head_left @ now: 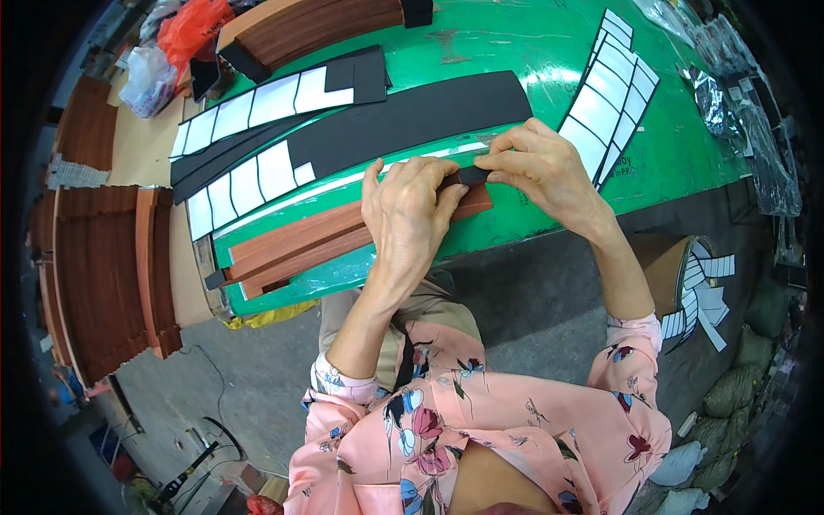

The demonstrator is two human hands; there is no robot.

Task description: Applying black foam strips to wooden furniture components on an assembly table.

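A long reddish-brown wood-grain profile (pixel 300 247) lies along the near edge of the green table, with a small black piece (pixel 216 280) on its left end. Near the right end of the profile, my left hand (pixel 408 202) is closed over it, palm down, the fingertips partly hidden. A small black pad (pixel 471 176) shows at that end, between my two hands. Thumb and fingers of my right hand (pixel 536 167) pinch at the pad's right edge. Just beyond lies a wide black foam sheet (pixel 412 112).
Black strips with white backing pieces (pixel 257 107) lie at the far left, more white-backed strips (pixel 609 99) at the right. A wood-grain box-like part (pixel 313 34) stands at the back. Stacked brown panels (pixel 99 266) are on the left; a bin (pixel 665 266) with white scraps stands right.
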